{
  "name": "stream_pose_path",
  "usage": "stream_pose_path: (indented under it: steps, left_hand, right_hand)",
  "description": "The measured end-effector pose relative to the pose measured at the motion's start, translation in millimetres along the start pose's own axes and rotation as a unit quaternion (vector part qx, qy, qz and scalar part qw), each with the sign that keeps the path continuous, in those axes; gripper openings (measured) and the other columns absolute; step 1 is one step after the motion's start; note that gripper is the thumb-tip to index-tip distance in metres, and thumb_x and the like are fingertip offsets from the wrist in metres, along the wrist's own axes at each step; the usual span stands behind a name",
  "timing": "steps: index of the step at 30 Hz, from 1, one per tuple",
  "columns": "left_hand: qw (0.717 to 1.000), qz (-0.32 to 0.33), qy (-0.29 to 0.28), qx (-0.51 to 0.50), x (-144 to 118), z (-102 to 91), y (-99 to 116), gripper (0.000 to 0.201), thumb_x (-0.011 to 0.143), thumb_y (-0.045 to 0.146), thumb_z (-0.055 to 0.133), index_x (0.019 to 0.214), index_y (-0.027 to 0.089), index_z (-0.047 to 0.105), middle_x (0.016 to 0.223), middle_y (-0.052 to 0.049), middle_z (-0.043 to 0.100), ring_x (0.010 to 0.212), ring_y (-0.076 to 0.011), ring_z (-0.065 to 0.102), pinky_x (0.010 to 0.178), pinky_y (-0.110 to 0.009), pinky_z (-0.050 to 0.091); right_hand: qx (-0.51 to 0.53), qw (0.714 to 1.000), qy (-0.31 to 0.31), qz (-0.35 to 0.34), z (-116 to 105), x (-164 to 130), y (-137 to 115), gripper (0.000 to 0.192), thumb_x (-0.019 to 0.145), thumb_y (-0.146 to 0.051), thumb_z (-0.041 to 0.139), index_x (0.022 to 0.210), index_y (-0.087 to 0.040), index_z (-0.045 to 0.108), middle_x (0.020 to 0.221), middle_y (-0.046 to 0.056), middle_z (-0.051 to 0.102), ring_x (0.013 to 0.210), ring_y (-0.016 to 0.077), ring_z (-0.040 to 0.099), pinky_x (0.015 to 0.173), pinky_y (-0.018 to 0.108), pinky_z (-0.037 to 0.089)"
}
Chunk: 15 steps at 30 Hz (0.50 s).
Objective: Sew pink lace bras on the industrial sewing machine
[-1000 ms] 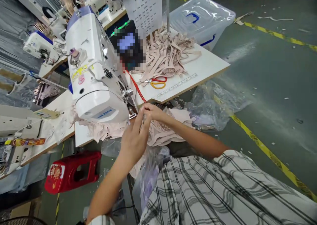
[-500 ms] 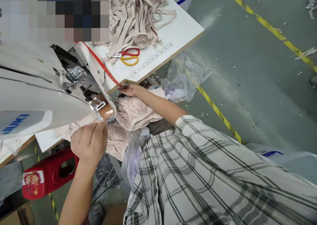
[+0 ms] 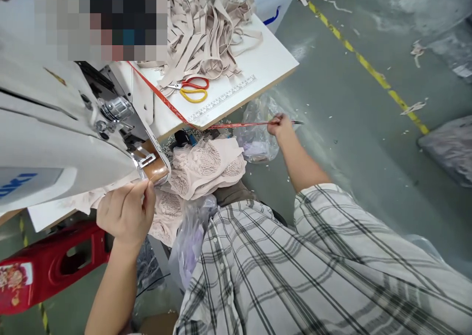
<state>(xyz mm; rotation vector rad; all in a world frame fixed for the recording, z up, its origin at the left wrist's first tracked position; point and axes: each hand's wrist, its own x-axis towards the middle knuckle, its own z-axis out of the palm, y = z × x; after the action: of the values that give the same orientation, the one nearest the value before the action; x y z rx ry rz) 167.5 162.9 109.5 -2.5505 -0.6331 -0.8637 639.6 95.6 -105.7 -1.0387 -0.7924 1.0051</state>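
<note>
Red tape (image 3: 236,125): thin strip, runs from under the sewing machine head (image 3: 55,128) diagonally over the counter (image 3: 265,62), bends at the counter's front edge, then goes level and taut out to the right. Right hand (image 3: 279,125) is pinched shut on it, arm stretched out over the floor; a short dark tail sticks out past the fingers.

Left hand (image 3: 127,212): fingers curled closed, thumb and forefinger nipping beige fabric (image 3: 88,197) just below the presser foot (image 3: 147,159).

Step, as judged: drawing out a length of tape while the work is held at the needle. The next move seems to call for bringing the tape end back to the foot without losing tension or shifting the fabric.

Nearby: lace garment pieces (image 3: 206,165) heaped between counter and lap; red-and-yellow scissors (image 3: 191,87) beside a pile of beige straps (image 3: 206,30); red stool (image 3: 44,266) below.

Hard to make out: the needle itself, hidden behind the machine head; the tape's source, lost under a blurred patch; whether the dark tail is tape or a tool cannot be told.
</note>
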Motion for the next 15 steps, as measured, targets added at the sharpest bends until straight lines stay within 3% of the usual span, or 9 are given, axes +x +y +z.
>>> stream_pose_path:
  steps: [2, 4, 6, 8, 9, 11, 12, 13, 15]
  left_hand:
    - [1.000, -0.014, 0.000, -0.006, 0.1, 3.1, 1.2, 0.017, 0.084, 0.017, 0.073, 0.100, 0.020, 0.068, 0.076, -0.006, 0.071, 0.068, -0.0190, 0.062, 0.065, -0.031, 0.041]
    - [1.000, -0.029, -0.004, -0.009, -0.2, 4.4, 2.8, 0.016, 0.085, 0.017, 0.072, 0.101, 0.020, 0.069, 0.076, -0.006, 0.071, 0.070, -0.0189, 0.063, 0.066, -0.031, 0.043]
    - [0.999, -0.042, -0.010, -0.008, -0.2, 3.6, 4.5, 0.015, 0.086, 0.017, 0.072, 0.100, 0.019, 0.070, 0.078, -0.007, 0.072, 0.072, -0.0190, 0.064, 0.067, -0.031, 0.044]
    - [0.998, -0.062, -0.020, -0.004, 0.5, 1.5, 6.3, 0.011, 0.086, 0.017, 0.072, 0.096, 0.019, 0.070, 0.079, -0.007, 0.073, 0.073, -0.0189, 0.065, 0.068, -0.031, 0.045]
    - [0.997, -0.073, -0.023, -0.002, 1.0, 0.4, 7.2, 0.008, 0.086, 0.017, 0.072, 0.094, 0.019, 0.070, 0.079, -0.007, 0.073, 0.072, -0.0185, 0.064, 0.068, -0.030, 0.045]
    - [0.995, -0.100, -0.029, -0.006, 1.9, -1.1, 8.9, 0.004, 0.087, 0.017, 0.071, 0.091, 0.018, 0.070, 0.075, -0.006, 0.072, 0.071, -0.0172, 0.063, 0.066, -0.029, 0.044]
    - [0.993, -0.112, -0.031, -0.010, 2.3, -1.4, 9.9, 0.004, 0.087, 0.017, 0.070, 0.091, 0.018, 0.070, 0.074, -0.005, 0.072, 0.070, -0.0165, 0.063, 0.065, -0.028, 0.044]
    - [0.992, -0.122, -0.033, -0.014, 2.6, -1.7, 10.9, 0.003, 0.088, 0.017, 0.070, 0.091, 0.018, 0.069, 0.073, -0.005, 0.071, 0.069, -0.0160, 0.063, 0.065, -0.028, 0.044]
    - [0.989, -0.144, -0.039, -0.017, 3.3, -2.6, 13.4, 0.001, 0.089, 0.018, 0.069, 0.091, 0.018, 0.069, 0.072, -0.004, 0.070, 0.070, -0.0154, 0.063, 0.065, -0.027, 0.044]
  right_hand:
    - [-0.078, 0.989, 0.117, 0.050, -5.5, -13.3, -1.6, 0.031, 0.104, -0.039, 0.054, 0.121, -0.016, 0.064, 0.116, 0.008, 0.067, 0.096, 0.0161, 0.067, 0.084, 0.035, 0.059]
    - [-0.129, 0.964, 0.226, 0.063, 2.7, -25.6, -0.8, 0.030, 0.106, -0.040, 0.048, 0.112, -0.014, 0.061, 0.097, 0.005, 0.064, 0.074, 0.0102, 0.060, 0.068, 0.025, 0.053]
    - [-0.168, 0.933, 0.315, 0.054, 28.0, -38.4, -2.0, 0.026, 0.107, -0.039, 0.041, 0.112, -0.017, 0.054, 0.089, 0.001, 0.058, 0.059, 0.0072, 0.044, 0.057, 0.023, 0.040]
    - [-0.176, 0.924, 0.337, 0.048, 71.4, -53.7, -9.2, 0.023, 0.104, -0.040, 0.043, 0.119, -0.022, 0.045, 0.092, 0.000, 0.056, 0.055, 0.0080, 0.035, 0.054, 0.026, 0.033]
    - [-0.168, 0.935, 0.307, 0.056, 98.8, -62.6, -15.5, 0.029, 0.101, -0.043, 0.050, 0.121, -0.025, 0.041, 0.093, 0.000, 0.057, 0.054, 0.0084, 0.034, 0.052, 0.027, 0.031]
    - [-0.041, 0.987, 0.082, 0.132, 159.3, -81.3, -32.4, 0.036, 0.102, -0.058, 0.040, 0.122, -0.028, 0.041, 0.091, -0.002, 0.057, 0.052, 0.0092, 0.031, 0.046, 0.027, 0.025]
    - [-0.007, 0.985, -0.005, 0.172, 189.8, -90.1, -41.9, 0.045, 0.100, -0.067, 0.034, 0.114, -0.026, 0.047, 0.081, -0.002, 0.056, 0.048, 0.0094, 0.028, 0.042, 0.027, 0.022]
    - [0.014, 0.977, -0.068, 0.200, 218.9, -97.7, -50.9, 0.049, 0.096, -0.070, 0.041, 0.106, -0.024, 0.053, 0.073, -0.002, 0.056, 0.046, 0.0093, 0.028, 0.040, 0.027, 0.020]
    - [0.102, 0.926, -0.223, 0.286, 268.8, -107.5, -65.3, 0.049, 0.095, -0.071, 0.047, 0.101, -0.023, 0.056, 0.070, -0.003, 0.053, 0.047, 0.0086, 0.029, 0.039, 0.024, 0.020]
